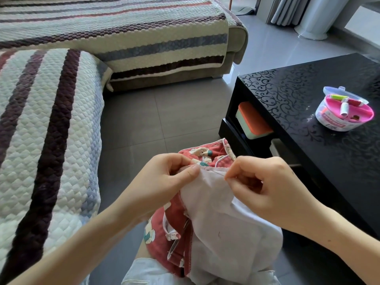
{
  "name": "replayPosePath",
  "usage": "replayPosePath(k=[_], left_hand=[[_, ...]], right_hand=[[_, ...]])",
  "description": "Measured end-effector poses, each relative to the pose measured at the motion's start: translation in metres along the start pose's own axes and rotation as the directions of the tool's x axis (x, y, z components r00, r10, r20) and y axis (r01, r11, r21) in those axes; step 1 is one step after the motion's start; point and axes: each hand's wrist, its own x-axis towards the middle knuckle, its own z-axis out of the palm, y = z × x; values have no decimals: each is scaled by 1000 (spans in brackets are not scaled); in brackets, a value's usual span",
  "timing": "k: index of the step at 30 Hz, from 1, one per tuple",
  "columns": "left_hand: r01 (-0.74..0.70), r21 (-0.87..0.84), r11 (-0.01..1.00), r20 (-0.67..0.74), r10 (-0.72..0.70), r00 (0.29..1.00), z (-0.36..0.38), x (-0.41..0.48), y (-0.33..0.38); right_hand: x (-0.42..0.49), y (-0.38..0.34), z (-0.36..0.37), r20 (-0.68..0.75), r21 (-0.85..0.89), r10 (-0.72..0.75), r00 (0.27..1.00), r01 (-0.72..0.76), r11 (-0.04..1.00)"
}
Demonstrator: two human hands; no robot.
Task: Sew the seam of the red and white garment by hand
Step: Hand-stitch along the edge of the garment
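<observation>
Pinches garment [213, 212] seam with left hand [164, 182] fingers, nips it alongside with right hand [273, 188] fingers; needle unseen. Risks pricked thumb, puckered seam if tugged.

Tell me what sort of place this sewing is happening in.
Most likely a home living room: a sofa under a striped quilted cover, a glossy black coffee table near it on a tiled floor, and a small sewing kit on the table.

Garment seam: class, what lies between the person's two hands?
Head view: a short stretch of the garment, its white edge, pinched by the left hand and the right hand.
</observation>
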Motion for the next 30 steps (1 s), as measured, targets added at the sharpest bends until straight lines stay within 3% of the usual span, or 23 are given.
replayPosePath(k=[12, 30], left_hand=[[28, -77, 997, -16, -29, 999, 2, -2, 4], [11, -47, 999, -2, -11, 1000, -1, -5, 6]], right_hand=[[4, -2, 5, -22, -33, 26, 999, -27, 999], [8, -3, 6, -1, -66, 40, 999, -40, 997]])
